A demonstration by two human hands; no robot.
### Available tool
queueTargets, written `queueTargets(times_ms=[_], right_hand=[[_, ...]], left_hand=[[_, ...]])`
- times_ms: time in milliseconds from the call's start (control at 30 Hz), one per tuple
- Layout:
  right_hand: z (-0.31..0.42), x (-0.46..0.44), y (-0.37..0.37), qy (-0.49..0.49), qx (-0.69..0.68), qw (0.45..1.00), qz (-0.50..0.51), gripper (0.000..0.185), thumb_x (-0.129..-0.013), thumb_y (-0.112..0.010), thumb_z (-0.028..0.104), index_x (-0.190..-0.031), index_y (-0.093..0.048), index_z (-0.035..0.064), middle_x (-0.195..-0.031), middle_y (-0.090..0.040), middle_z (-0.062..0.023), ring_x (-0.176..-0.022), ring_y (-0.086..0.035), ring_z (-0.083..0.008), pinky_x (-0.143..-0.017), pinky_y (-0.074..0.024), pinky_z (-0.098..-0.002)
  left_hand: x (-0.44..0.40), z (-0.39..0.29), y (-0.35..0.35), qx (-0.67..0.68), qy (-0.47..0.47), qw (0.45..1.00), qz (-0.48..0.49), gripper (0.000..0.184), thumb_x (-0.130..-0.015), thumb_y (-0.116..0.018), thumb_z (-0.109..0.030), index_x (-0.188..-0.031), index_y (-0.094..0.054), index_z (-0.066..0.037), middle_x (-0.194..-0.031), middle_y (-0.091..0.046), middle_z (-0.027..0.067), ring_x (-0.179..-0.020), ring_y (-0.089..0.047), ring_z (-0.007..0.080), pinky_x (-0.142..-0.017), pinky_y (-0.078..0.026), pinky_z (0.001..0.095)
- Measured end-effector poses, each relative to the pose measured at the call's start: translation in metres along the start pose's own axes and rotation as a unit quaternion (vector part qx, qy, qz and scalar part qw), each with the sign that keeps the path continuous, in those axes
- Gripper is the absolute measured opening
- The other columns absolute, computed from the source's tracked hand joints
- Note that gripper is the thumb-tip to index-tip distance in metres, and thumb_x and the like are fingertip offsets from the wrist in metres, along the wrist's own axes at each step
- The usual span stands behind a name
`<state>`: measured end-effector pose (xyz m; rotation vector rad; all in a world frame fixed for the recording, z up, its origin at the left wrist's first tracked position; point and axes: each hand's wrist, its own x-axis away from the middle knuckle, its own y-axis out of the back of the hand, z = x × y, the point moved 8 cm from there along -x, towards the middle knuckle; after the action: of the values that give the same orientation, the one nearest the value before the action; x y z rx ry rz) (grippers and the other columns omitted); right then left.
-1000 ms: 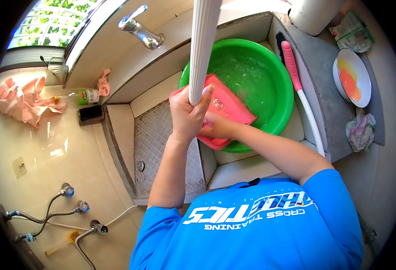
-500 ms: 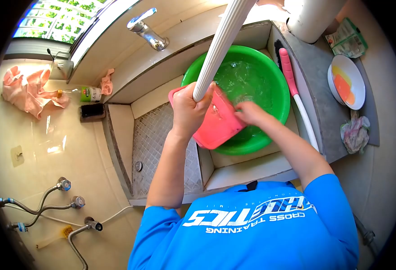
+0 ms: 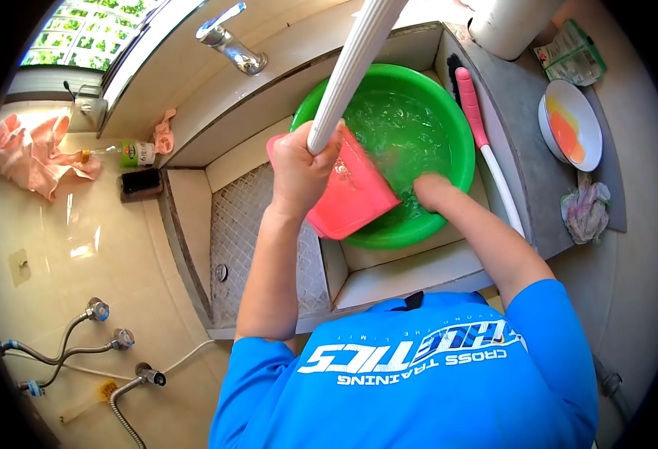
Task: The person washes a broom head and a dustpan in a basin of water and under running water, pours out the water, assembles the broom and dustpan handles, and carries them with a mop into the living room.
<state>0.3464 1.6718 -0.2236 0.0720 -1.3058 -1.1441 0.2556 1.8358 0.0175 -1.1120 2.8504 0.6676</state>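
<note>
My left hand [image 3: 303, 170] is closed around the lower end of a white ribbed handle [image 3: 357, 63], right where it meets a pink dustpan [image 3: 355, 196]. The dustpan is tilted over the left rim of a green basin [image 3: 460, 135] that holds rippling water [image 3: 396, 123]. My right hand [image 3: 432, 191] dips into this water, to the right of the dustpan and apart from it. Its fingers are under the surface, so I cannot make out their shape or anything in them.
A pink-and-white long-handled brush [image 3: 486, 138] leans along the sink's right wall. On the right ledge are a white bowl [image 3: 589, 131] and a crumpled cloth [image 3: 585, 213]. A faucet [image 3: 232, 45] stands behind. To the left are a pink cloth [image 3: 33, 153], a bottle [image 3: 136, 154] and a black-topped brush [image 3: 140, 183].
My right hand has left the dustpan's edge and gone down into the water. My left hand still grips the handle. The whole view has shifted slightly.
</note>
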Motion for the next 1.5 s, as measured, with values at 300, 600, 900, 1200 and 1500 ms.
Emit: queueTargets(times_ms=[300,600,900,1200,1500], right_hand=[[0.078,-0.005,-0.001,0.178,-0.143,0.973,-0.047,0.022,-0.081,-0.049,0.021,-0.090,-0.062,0.0050,-0.091,-0.061,-0.0179,-0.088,-0.057,-0.0338,-0.079,-0.0449,-0.0404],[0.011,-0.027,0.019,0.070,-0.351,0.927,-0.115,0.063,-0.068,-0.076,0.020,-0.118,-0.046,-0.0012,-0.113,-0.054,-0.0176,-0.101,-0.056,-0.0257,-0.085,-0.0451,-0.0353],[0.048,-0.023,-0.041,0.018,-0.609,0.781,0.139,0.037,-0.072,-0.074,0.028,-0.095,-0.061,0.0017,-0.089,-0.064,-0.0073,-0.077,-0.062,-0.0140,-0.066,-0.0514,-0.0291],[0.045,-0.014,-0.042,-0.030,-0.795,0.596,0.110,0.021,-0.086,-0.056,0.014,-0.104,-0.057,0.0018,-0.091,-0.064,-0.0095,-0.077,-0.063,-0.0141,-0.068,-0.0528,-0.0270],[0.070,-0.001,-0.035,0.060,-0.766,0.602,0.218,0.048,-0.075,-0.064,-0.004,-0.119,-0.047,0.0009,-0.099,-0.062,-0.0122,-0.087,-0.062,-0.0158,-0.080,-0.0503,-0.0276]], left_hand=[[0.000,-0.005,-0.007,-0.008,-0.009,1.000,0.013,0.033,-0.086,-0.058,-0.014,-0.058,-0.041,-0.006,-0.054,-0.036,-0.0077,-0.051,-0.030,0.0017,-0.042,-0.025,0.0222],[0.007,-0.018,0.015,-0.028,-0.016,0.999,0.034,0.023,-0.082,-0.060,-0.011,-0.064,-0.052,-0.001,-0.052,-0.043,-0.0021,-0.048,-0.037,0.0047,-0.043,-0.030,0.0244],[0.021,0.000,0.057,0.089,0.104,0.991,0.001,0.030,-0.089,-0.053,-0.016,-0.062,-0.044,-0.009,-0.046,-0.037,-0.0050,-0.037,-0.031,0.0023,-0.034,-0.022,0.0197],[0.022,-0.004,0.080,0.115,0.095,0.988,-0.036,0.033,-0.091,-0.049,-0.017,-0.060,-0.040,-0.009,-0.045,-0.033,-0.0049,-0.038,-0.028,0.0025,-0.034,-0.022,0.0208],[0.022,0.001,0.090,0.128,0.100,0.986,-0.038,0.035,-0.089,-0.053,-0.014,-0.056,-0.040,-0.010,-0.045,-0.036,-0.0054,-0.038,-0.030,0.0017,-0.033,-0.023,0.0193]])
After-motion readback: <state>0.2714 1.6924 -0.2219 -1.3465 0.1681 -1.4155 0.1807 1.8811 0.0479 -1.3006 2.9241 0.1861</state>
